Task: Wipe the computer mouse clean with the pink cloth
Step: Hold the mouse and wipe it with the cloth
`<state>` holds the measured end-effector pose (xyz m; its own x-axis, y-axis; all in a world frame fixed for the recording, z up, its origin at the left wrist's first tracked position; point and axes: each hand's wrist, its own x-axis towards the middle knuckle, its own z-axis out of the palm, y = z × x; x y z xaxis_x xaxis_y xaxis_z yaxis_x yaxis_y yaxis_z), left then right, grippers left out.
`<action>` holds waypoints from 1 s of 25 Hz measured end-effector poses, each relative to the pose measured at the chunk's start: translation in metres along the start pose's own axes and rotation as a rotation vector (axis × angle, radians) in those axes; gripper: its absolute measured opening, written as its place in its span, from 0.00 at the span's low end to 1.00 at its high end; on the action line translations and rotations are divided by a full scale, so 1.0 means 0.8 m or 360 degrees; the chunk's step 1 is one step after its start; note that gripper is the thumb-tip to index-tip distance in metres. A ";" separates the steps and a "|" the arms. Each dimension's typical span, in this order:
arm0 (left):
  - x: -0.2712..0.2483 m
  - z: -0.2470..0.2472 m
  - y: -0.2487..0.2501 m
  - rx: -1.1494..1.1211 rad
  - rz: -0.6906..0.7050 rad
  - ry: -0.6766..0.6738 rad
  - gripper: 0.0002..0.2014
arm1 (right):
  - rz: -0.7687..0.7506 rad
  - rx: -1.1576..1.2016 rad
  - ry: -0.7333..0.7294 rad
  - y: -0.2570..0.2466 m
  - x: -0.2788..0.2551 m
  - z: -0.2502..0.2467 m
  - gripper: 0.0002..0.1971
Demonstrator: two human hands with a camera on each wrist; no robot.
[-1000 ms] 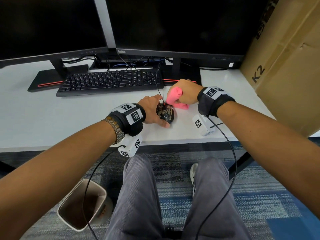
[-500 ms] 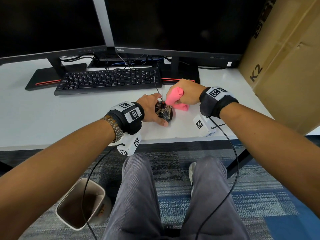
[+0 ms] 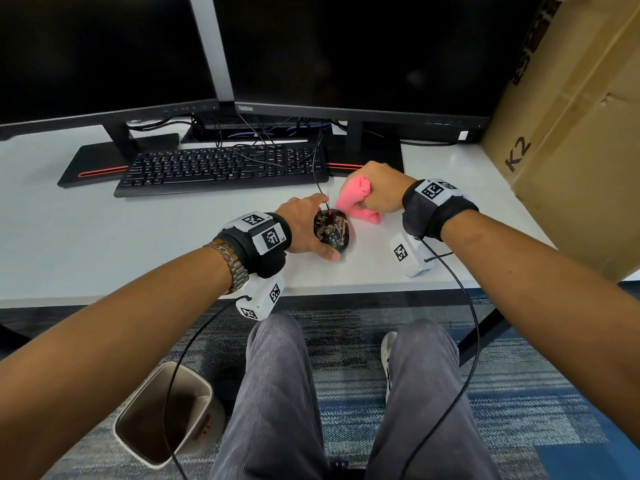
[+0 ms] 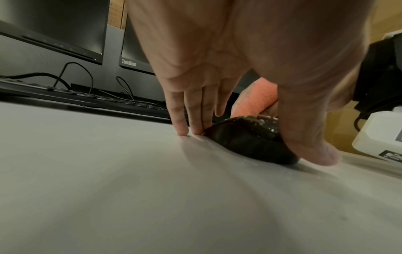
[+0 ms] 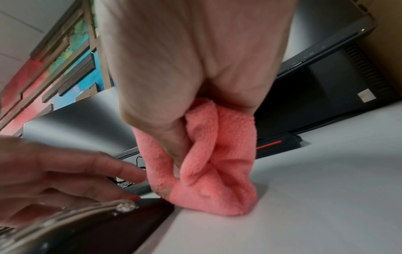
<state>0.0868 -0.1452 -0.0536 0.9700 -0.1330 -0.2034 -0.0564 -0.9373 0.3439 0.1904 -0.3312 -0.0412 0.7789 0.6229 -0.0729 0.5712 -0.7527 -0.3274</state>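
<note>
Hands (image 3: 304, 233) (image 3: 379, 192) barely moved, left gripping mouse (image 3: 332, 231)

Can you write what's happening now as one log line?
left hand: holds dirty mouse | right hand: grips pink cloth beside mouse, on desk

Head cam: high up at near edge, looking fwd and down onto white desk top (image 3: 104, 237). Left wrist cam: nearly at desk level, v. close behind left hand (image 4: 228, 60), facing black flat monitors (image 4: 54, 25). Right wrist cam: tilted, close under right hand (image 5: 195, 60). Shared by all three: smeared black computer mouse (image 3: 333, 230), bunched pink fleece cloth (image 3: 353, 199), desk.
</note>
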 end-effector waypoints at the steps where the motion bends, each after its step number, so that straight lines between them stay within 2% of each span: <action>1: 0.000 0.000 0.000 -0.0009 -0.0002 -0.0002 0.61 | -0.0003 0.0005 -0.0007 -0.001 0.002 0.002 0.09; 9: -0.001 -0.001 0.001 -0.0010 0.0009 -0.0005 0.60 | -0.0182 -0.0030 -0.0107 0.009 0.003 -0.004 0.15; 13: -0.001 -0.001 0.000 -0.0003 0.0012 -0.0002 0.60 | -0.0127 -0.0088 -0.0002 0.005 0.012 -0.007 0.12; 17: -0.001 -0.001 0.000 0.0004 0.0009 -0.0008 0.60 | 0.0028 -0.0067 -0.0153 0.005 0.028 0.005 0.14; 22: -0.001 -0.001 0.000 0.0000 0.0006 0.0001 0.61 | -0.0205 -0.0097 -0.0163 -0.001 0.009 -0.013 0.13; 25: -0.002 -0.001 0.000 -0.0005 0.0011 0.0005 0.60 | -0.0253 -0.0066 -0.0149 0.004 0.008 -0.015 0.13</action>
<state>0.0856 -0.1444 -0.0528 0.9704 -0.1383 -0.1979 -0.0623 -0.9354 0.3481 0.2003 -0.3326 -0.0313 0.6517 0.7503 -0.1113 0.6968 -0.6502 -0.3028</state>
